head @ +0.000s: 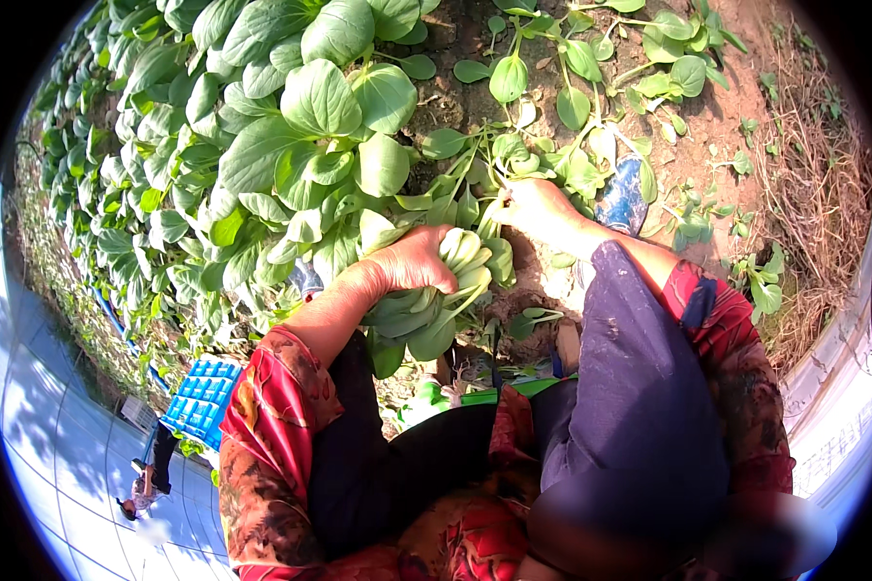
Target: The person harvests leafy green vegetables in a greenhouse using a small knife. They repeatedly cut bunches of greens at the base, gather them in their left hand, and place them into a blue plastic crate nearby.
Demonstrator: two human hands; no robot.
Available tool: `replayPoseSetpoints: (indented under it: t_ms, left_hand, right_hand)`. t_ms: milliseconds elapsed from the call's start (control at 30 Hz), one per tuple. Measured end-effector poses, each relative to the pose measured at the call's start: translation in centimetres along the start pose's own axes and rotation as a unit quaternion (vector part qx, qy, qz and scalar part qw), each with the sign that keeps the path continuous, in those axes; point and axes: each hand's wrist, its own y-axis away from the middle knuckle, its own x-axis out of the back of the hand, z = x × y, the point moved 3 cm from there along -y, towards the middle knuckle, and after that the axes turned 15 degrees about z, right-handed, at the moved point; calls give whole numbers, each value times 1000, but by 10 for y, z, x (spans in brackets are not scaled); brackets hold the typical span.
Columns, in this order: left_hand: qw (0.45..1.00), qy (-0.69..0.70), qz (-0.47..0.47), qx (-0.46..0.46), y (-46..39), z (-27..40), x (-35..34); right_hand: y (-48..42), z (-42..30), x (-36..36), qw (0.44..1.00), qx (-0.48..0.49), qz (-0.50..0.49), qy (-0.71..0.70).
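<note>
My left hand (418,260) is closed around a bunch of leafy greens (465,258), its pale stems pointing right and its leaves hanging below the hand. Just to the right and a little higher, my right hand (534,207) pinches at pale stems of another small plant, its leaves (512,149) lying around the fingers; the fingertips are partly hidden. Upright leafy green plants (320,98) stand close above my left hand. Loose leaves lie on the brown soil beyond my right hand.
A blue plastic crate (202,399) stands at lower left, with another person (145,486) farther back. A blue shoe (623,196) is beside my right forearm. Dry straw (806,189) covers the right edge. Something bright green (479,396) lies between my legs.
</note>
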Motion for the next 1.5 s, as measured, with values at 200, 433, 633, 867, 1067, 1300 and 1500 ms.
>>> replayPoseSetpoints:
  t_ms: [200, 433, 633, 867, 1067, 1300, 1500]
  left_hand:
    - [996, 68, 50, -35, 24, 7, 14]
    - [951, 301, 58, -37, 63, 9, 35]
    - [916, 352, 174, -84, 90, 9, 62]
    - [910, 371, 164, -81, 74, -7, 72]
    - [905, 397, 147, -38, 72, 6, 71]
    - [880, 432, 176, -83, 83, 38, 78]
    - [849, 485, 166, -128, 71, 48, 73]
  right_hand:
    - [8, -8, -5, 986, -102, -80, -107]
    - [10, -20, 9, 960, -150, -110, -212]
    - [18, -18, -2, 962, -159, -94, -199]
    - [15, -28, -21, 911, -199, -88, -350]
    - [5, -51, -2, 867, -158, -115, -458]
    - [7, -64, 75, 885, -75, 36, -458]
    - [31, -25, 156, 867, -40, 177, -465]
